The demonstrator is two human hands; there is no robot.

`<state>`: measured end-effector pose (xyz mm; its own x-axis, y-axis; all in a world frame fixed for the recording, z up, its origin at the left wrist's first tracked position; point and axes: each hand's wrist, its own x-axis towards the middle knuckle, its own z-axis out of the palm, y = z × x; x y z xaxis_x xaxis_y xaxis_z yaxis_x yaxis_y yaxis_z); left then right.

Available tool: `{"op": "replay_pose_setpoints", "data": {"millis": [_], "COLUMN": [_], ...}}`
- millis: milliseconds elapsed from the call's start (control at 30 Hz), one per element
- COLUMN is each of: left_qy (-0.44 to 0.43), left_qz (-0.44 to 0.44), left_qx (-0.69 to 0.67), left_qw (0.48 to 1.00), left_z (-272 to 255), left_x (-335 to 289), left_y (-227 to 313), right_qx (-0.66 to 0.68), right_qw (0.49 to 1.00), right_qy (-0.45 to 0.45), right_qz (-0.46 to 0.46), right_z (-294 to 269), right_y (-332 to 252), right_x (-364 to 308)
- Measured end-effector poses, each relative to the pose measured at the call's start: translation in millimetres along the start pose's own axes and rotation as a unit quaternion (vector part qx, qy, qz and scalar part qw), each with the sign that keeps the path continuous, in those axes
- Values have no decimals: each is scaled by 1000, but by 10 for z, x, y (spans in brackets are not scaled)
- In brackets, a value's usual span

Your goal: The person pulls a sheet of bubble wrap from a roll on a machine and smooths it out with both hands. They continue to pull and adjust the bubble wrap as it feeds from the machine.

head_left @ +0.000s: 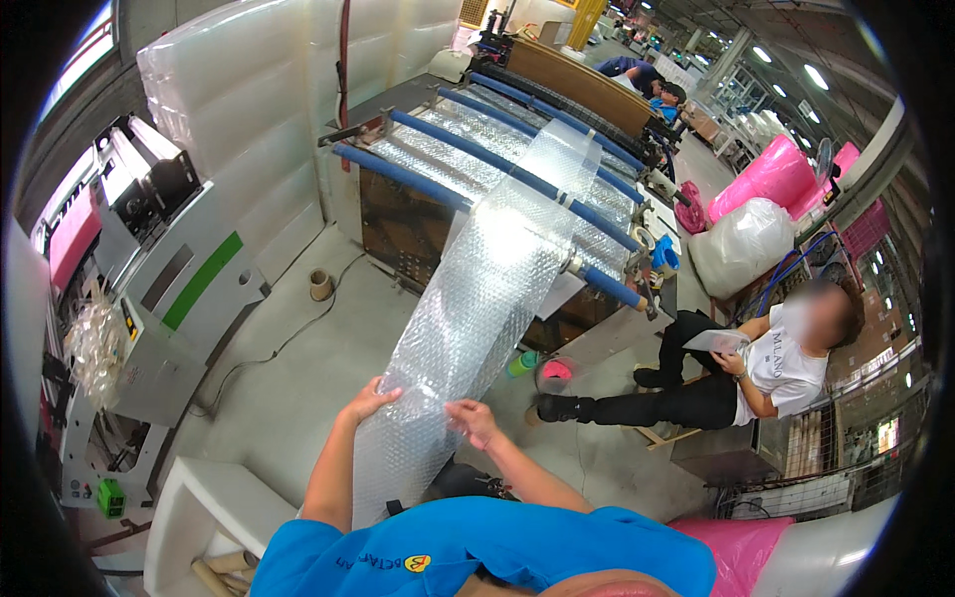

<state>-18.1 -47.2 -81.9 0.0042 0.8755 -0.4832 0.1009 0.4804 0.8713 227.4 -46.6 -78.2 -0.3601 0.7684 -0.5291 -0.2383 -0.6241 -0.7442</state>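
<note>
A long sheet of clear bubble wrap (477,289) runs from the blue rollers (477,154) of a machine down toward my body. My left hand (370,400) grips its left edge, thumb on top and the other fingers hidden beneath. On the opposite edge, my right hand (472,422) pinches the film between bent fingers. Below my hands the sheet hangs down past my blue shirt (477,547). Upstream it passes over the nearest roller, glossy with reflected light.
At left stands a grey machine with a green stripe (202,282). A cardboard core (320,285) and a dark cable (288,350) are on the floor. To the right a seated person (796,348) stretches their legs toward the machine. Pink rolls (761,181) lie beyond.
</note>
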Motion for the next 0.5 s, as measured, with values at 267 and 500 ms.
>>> {"op": "replay_pose_setpoints", "data": {"millis": [267,500], "left_qy": [179,301], "left_qz": [53,44], "left_qx": [158,254], "left_qw": [970,918], "left_z": [-96,-60], "left_x": [-491,-1126], "left_y": [-88,-30], "right_qx": [25,-30], "right_qw": [982,991], "right_qy": [148,130], "right_qz": [-110,-14], "right_z": [301,594], "right_y": [177,504], "right_x": [-322,-802]}}
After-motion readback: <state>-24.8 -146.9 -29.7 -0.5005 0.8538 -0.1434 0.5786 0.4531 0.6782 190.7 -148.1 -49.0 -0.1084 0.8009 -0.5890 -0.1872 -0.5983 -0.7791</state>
